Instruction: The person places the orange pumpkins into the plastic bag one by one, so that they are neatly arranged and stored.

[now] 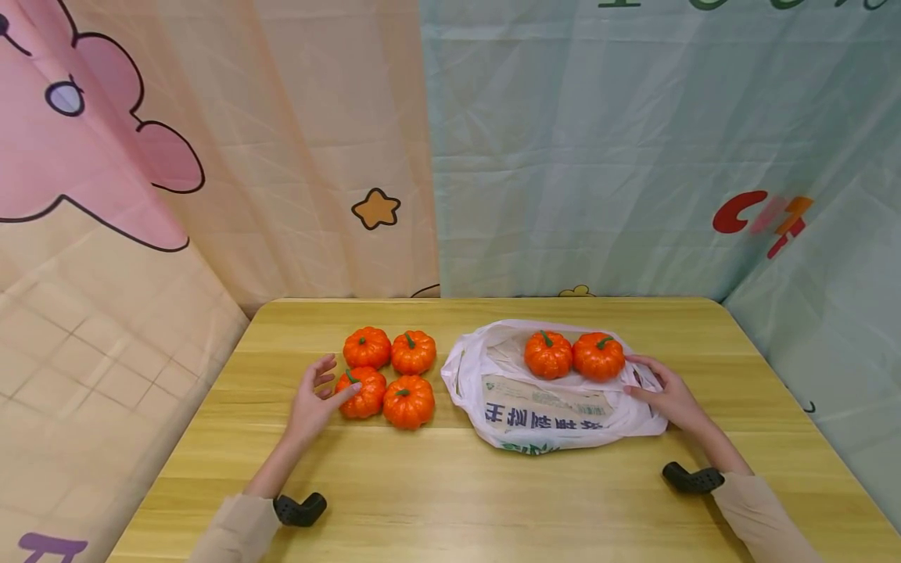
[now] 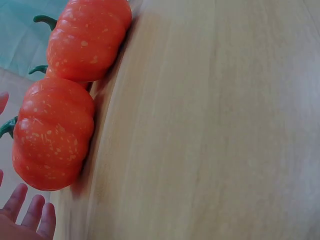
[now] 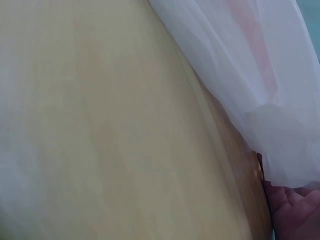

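Several small orange pumpkins with green stems are on the table. My left hand [image 1: 318,397] is at the left of the front-left pumpkin [image 1: 366,397], its fingers spread and the thumb overlapping the pumpkin in the head view. In the left wrist view, the fingertips [image 2: 31,212] show just below a pumpkin [image 2: 52,135]. A white plastic bag [image 1: 503,434] with printed lettering lies on its side, with two pumpkins [image 1: 598,357] on it toward the back. At its right end rests my right hand [image 1: 665,395], thumb and fingers apart against the plastic. Part of this hand is hidden behind the bag [image 3: 285,145] in the right wrist view.
The other pumpkins of the left group, such as the front-right one [image 1: 409,403], sit close together left of the bag. Behind the wooden table [image 1: 450,500] hangs a printed cloth curtain [image 1: 317,156], with more cloth along both sides. Both wrists wear black devices [image 1: 299,510].
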The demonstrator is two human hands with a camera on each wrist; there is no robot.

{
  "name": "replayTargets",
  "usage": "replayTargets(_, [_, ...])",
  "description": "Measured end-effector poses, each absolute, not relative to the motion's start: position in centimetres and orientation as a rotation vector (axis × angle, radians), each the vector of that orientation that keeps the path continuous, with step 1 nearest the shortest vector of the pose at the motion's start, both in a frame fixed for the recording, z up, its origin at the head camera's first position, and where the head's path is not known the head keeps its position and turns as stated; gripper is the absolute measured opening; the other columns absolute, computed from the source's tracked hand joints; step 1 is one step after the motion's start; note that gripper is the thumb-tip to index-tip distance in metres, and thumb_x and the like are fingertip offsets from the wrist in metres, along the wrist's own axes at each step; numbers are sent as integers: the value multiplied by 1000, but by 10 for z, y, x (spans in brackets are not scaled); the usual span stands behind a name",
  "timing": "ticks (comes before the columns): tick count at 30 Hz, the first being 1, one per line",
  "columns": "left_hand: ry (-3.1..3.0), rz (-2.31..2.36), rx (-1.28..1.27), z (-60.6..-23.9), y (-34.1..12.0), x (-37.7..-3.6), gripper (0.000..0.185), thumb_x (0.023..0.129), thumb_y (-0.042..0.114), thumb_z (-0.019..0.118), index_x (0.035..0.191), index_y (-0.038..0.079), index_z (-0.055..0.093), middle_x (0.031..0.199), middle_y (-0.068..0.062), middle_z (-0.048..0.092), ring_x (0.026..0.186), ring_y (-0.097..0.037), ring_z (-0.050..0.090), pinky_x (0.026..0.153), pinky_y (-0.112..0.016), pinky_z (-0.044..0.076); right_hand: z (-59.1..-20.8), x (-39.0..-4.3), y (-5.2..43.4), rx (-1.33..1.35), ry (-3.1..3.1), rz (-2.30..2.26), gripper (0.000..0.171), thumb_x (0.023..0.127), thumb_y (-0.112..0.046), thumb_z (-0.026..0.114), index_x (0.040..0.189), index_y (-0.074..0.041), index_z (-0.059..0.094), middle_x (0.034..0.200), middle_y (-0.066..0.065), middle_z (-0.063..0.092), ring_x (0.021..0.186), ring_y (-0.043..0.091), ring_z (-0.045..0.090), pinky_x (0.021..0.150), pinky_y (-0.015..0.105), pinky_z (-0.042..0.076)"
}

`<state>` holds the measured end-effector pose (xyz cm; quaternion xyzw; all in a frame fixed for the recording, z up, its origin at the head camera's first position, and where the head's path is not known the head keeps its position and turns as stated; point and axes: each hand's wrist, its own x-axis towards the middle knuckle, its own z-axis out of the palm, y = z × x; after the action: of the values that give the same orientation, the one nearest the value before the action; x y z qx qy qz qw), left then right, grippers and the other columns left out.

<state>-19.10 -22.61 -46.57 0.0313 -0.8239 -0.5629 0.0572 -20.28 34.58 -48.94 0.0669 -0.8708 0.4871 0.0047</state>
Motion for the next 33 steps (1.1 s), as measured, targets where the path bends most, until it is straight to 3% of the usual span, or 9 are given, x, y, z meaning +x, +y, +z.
replayTargets(11, [-2590,-1700,-27,-476,-223,-187,80,80,16,78,144,3,32,148,-18,37,135,-35,35,112,-47,28,-490,-203,344,198,-2729,1549,60,90,-17,66,139,5,39,148,31,31,137,50,21,107,70,15])
replayTargets(18, [-2660,-1660,6,-476,-222,-185,82,80,21,78,146,5,32,146,-16,40,131,-30,41,108,-40,34,-492,-203,345,199,-2734,1542,60,90,-16,66,139,5,39,148,31,31,137,51,20,108,70,15])
replayTargets(33, [-2686,-1654,84,-475,-221,-188,79,79,25,79,142,3,37,141,-19,44,127,-34,47,108,-47,39,-491,-203,346,215,-2726,1530,59,90,-16,66,138,5,40,146,32,32,136,51,22,106,70,17])
